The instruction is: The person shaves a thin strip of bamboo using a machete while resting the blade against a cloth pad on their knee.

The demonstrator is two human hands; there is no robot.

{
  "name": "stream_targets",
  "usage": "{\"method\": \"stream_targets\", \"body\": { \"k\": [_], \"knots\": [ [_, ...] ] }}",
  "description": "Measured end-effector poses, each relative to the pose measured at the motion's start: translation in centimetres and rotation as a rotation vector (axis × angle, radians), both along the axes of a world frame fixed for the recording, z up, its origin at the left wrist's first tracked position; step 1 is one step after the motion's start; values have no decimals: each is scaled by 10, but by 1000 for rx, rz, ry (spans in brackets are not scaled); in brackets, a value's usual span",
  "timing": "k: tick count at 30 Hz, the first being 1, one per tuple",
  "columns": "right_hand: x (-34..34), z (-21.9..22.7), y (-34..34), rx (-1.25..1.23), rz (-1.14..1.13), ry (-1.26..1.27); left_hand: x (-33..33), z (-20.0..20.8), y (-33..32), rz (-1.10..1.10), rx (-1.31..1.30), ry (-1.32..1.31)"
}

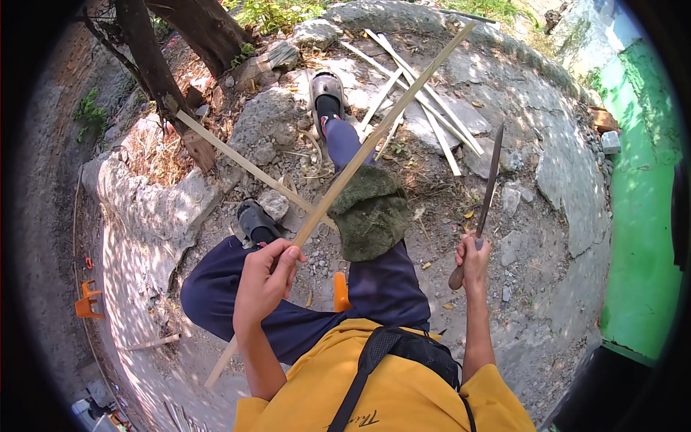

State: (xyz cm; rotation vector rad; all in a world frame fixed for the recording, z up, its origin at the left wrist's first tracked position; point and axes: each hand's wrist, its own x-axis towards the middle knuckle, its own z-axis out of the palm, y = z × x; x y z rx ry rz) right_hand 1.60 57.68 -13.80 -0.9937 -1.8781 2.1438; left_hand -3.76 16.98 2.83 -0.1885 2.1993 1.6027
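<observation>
My left hand (265, 282) is closed around a long, pale bamboo strip (392, 119), which slants from low beside my left arm up to the far right. The strip passes along the edge of a dark green cloth pad (373, 219) draped over my right knee. Out to the right, my right hand (473, 263) grips the handle of a machete (492, 173). Its long dark blade points away from me and stays apart from the strip. Beneath the held strip, a second pale strip (248, 167) runs toward the tree trunk at the left.
Several split strips (425, 93) lie crossed on the broken concrete ahead. Tree trunks (147, 61) rise at the far left, near rough rocks (266, 119). A green wall (637, 216) borders the right side. An orange plastic object (88, 302) stands at left; my shoes (327, 90) rest on rubble.
</observation>
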Motion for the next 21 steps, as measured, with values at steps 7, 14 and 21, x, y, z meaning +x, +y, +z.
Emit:
{"method": "stream_targets", "body": {
  "k": [7, 14, 21],
  "knots": [
    [-2, 22, -15, 370, 147, 194, -34, -53, 61, -88, 399, -253],
    [-18, 75, -53, 709, 550, 180, -33, -59, 75, 21, 311, -204],
    [-24, 67, -84, 923, 822, 217, -20, -80, 76, 136, 327, -127]
  ]
}}
